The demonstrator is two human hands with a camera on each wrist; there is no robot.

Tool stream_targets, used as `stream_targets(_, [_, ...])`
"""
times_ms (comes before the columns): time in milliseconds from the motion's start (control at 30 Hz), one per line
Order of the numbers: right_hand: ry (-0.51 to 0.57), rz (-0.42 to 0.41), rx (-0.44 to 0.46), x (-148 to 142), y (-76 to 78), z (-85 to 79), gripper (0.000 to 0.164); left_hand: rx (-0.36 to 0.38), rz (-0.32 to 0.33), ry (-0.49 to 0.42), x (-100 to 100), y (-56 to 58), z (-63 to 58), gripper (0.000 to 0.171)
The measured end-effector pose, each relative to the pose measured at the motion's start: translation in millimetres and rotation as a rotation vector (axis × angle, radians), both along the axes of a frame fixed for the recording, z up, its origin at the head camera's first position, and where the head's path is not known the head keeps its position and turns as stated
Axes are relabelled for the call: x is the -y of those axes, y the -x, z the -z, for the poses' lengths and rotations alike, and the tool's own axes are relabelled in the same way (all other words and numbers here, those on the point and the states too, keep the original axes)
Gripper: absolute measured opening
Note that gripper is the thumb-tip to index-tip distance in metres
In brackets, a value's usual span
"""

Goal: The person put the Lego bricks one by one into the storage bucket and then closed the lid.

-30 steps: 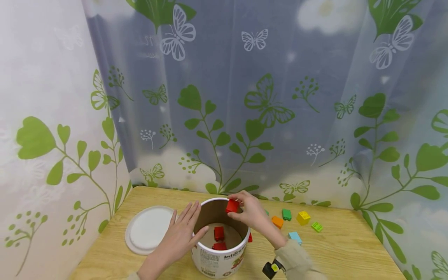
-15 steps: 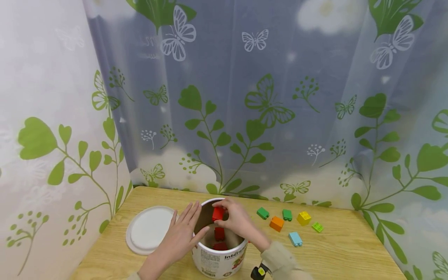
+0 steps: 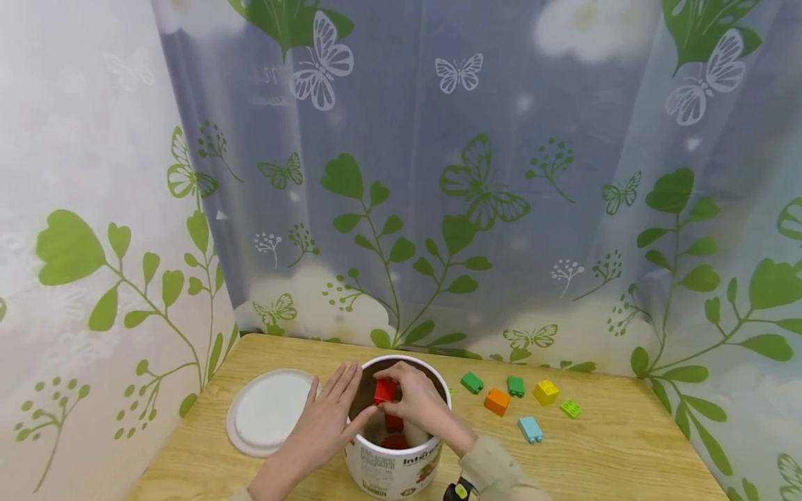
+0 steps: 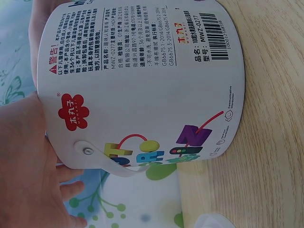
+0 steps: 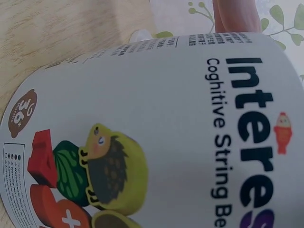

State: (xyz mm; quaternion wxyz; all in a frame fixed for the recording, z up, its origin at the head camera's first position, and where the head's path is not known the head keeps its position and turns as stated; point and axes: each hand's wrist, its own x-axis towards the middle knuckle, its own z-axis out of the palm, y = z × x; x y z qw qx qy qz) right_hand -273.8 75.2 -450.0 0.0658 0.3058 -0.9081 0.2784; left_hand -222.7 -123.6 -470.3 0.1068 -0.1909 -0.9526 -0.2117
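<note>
A white round bucket [image 3: 379, 467] with printed sides stands at the front middle of the table. My left hand [image 3: 322, 424] lies against its left rim with fingers straight; the left wrist view shows this hand [image 4: 33, 156] beside the bucket's top edge and handle. Inside the bucket's mouth, my right hand [image 3: 418, 402] pinches a red building block [image 3: 383, 391] between thumb and fingers. Below it, two more red blocks, one upright [image 3: 394, 423] and one nearer the front wall [image 3: 395, 441], lie at the bottom. Printed wall [image 5: 161, 95] fills the right wrist view, which hides the right hand.
Left of the bucket lies a round white lid [image 3: 276, 410]. To the right are a green block [image 3: 472, 382], another green one [image 3: 516, 386], an orange block [image 3: 497, 401], a yellow one [image 3: 546, 392], a lime one [image 3: 570, 408] and a light blue one [image 3: 530, 429]. Patterned curtain [image 3: 401, 209] hangs behind.
My right hand has carried the red block from the bucket's right rim leftward and down inside. The left hand has stayed at the rim.
</note>
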Motion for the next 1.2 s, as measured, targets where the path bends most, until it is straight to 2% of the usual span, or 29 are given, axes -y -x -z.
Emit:
stream_targets(300, [0.008,-0.016,-0.001,1.7,0.1,1.5,0.048,0.012,-0.004,0.012,0.6,1.0,2.3,0.077])
stream_targets(600, [0.122,0.013,-0.033,-5.4,-0.3,-0.9,0.037,0.004,-0.002,0.001,0.1,1.0,2.4,0.076])
stream_targets(800, [0.255,0.002,0.036,-19.7,-1.8,-5.3,0.035,0.010,-0.006,-0.004,-0.1,1.0,2.2,0.075])
stream_targets(900, [0.288,0.002,0.039,-28.1,-2.6,-7.9,0.035,0.013,-0.008,-0.008,-0.2,1.6,2.4,0.076])
stream_targets(1200, [0.337,0.089,0.065,-50.0,-6.0,-16.5,0.037,-0.010,-0.021,0.000,-1.1,3.0,4.1,0.078])
